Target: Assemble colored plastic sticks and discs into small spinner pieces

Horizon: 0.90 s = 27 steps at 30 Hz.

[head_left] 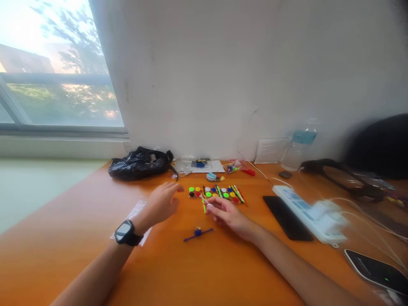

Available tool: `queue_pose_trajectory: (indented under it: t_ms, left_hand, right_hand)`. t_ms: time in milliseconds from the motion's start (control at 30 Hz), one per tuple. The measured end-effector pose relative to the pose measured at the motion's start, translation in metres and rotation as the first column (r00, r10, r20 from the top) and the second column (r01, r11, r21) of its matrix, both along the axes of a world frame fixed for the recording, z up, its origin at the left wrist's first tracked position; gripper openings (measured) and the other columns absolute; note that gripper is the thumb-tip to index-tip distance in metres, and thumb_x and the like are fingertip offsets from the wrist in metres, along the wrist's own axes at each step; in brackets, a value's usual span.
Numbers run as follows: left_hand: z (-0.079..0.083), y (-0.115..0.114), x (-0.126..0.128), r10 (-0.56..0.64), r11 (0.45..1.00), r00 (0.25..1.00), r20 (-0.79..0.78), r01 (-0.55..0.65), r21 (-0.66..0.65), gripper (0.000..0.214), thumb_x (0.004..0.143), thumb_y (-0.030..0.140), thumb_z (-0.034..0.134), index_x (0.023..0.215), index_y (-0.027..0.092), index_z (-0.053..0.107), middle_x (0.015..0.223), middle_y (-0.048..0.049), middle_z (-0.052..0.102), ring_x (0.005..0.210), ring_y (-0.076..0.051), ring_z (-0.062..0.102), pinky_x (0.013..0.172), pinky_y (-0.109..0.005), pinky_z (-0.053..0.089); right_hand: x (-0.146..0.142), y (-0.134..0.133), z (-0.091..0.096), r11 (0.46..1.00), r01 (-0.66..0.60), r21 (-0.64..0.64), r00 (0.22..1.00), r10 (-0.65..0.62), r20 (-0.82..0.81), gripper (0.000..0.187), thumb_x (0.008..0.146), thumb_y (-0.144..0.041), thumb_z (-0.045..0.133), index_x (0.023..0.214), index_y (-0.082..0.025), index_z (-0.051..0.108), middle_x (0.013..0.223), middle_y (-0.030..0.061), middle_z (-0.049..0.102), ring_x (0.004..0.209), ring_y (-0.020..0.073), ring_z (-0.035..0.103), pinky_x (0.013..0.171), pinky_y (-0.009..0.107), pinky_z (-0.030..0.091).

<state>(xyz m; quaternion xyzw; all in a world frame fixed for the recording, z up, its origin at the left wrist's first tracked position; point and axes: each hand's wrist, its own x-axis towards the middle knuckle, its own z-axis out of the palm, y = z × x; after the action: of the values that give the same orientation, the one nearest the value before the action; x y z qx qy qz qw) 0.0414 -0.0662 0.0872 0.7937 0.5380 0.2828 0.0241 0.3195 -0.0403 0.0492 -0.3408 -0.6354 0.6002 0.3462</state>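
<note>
My left hand (162,203), with a black watch (125,232) on its wrist, hovers left of the coloured pieces with its fingers apart and nothing in them. My right hand (225,213) pinches a thin white plastic stick (205,199) between thumb and fingers; its lower end is hidden. Just beyond the right hand lie rows of small round discs (191,189) in green, yellow, red, white, blue and black, with bundles of coloured sticks (238,194) among them. Nearer to me, a blue stick with a blue piece at its middle (198,232) rests on the table.
At the back are a black plastic bag (137,165), a tape measure (211,177) and small packets (236,167). To the right lie a black phone (287,217), a white power strip (306,212), a second phone (376,270) and a water bottle (298,148). Clear plastic (137,212) lies under my left hand.
</note>
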Motion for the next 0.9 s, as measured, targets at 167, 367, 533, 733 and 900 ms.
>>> queue_pose_trajectory:
  t_ms: [167, 367, 533, 733, 900]
  left_hand:
    - [-0.013, 0.018, -0.043, 0.096, 0.986, 0.972, -0.213, -0.122, -0.114, 0.038, 0.075, 0.011, 0.061, 0.108, 0.026, 0.071, 0.114, -0.0068, 0.077, 0.108, -0.03, 0.067, 0.089, -0.037, 0.047]
    - [-0.029, 0.03, -0.079, 0.184, 0.944, 0.959, -0.216, -0.233, -0.232, 0.019, 0.075, 0.02, 0.069, 0.092, 0.024, 0.072, 0.092, -0.0054, 0.077, 0.079, -0.023, 0.069, 0.064, -0.029, 0.041]
    - [-0.026, 0.032, -0.073, 0.2, 0.947, 0.967, -0.16, -0.232, -0.222, 0.018, 0.082, 0.017, 0.057, 0.09, 0.022, 0.073, 0.086, -0.0055, 0.075, 0.074, -0.021, 0.066, 0.065, -0.029, 0.04]
    - [-0.006, 0.023, -0.059, 0.15, 0.967, 0.985, -0.082, -0.164, -0.196, 0.023, 0.087, 0.016, 0.044, 0.081, 0.022, 0.065, 0.078, -0.0025, 0.07, 0.07, -0.019, 0.06, 0.065, -0.029, 0.04]
    - [0.002, 0.018, -0.054, -0.007, 0.941, 0.981, 0.194, 0.071, -0.33, 0.018, 0.08, 0.017, 0.048, 0.084, 0.02, 0.065, 0.069, 0.0003, 0.066, 0.063, -0.016, 0.056, 0.059, -0.026, 0.04]
  right_hand:
    - [-0.003, 0.002, -0.008, 0.988, -0.035, 0.153, 0.998, 0.025, 0.064, 0.047, 0.082, -0.06, 0.081, 0.101, -0.022, 0.063, 0.099, 0.0027, 0.066, 0.097, 0.0208, 0.064, 0.091, 0.035, 0.05]
    - [0.002, -0.001, -0.003, 0.976, -0.066, 0.21, 0.986, 0.032, 0.162, 0.03, 0.097, -0.051, 0.065, 0.103, -0.022, 0.062, 0.099, 0.0035, 0.065, 0.098, 0.0232, 0.062, 0.093, 0.038, 0.048]
    - [0.003, -0.013, 0.011, 0.905, -0.156, 0.396, 0.934, 0.005, 0.357, 0.019, 0.106, -0.032, 0.047, 0.102, -0.023, 0.062, 0.096, 0.0009, 0.063, 0.091, 0.0206, 0.057, 0.086, 0.034, 0.042]
    - [-0.001, -0.021, 0.008, 0.827, -0.208, 0.522, 0.929, 0.001, 0.369, 0.011, 0.1, -0.019, 0.047, 0.096, -0.023, 0.056, 0.093, 0.002, 0.06, 0.087, 0.0205, 0.054, 0.081, 0.033, 0.042]
    - [-0.003, -0.026, 0.009, 0.749, -0.263, 0.608, 0.925, 0.017, 0.38, 0.013, 0.09, -0.013, 0.045, 0.086, -0.022, 0.053, 0.087, 0.003, 0.06, 0.082, 0.0213, 0.053, 0.077, 0.034, 0.041]
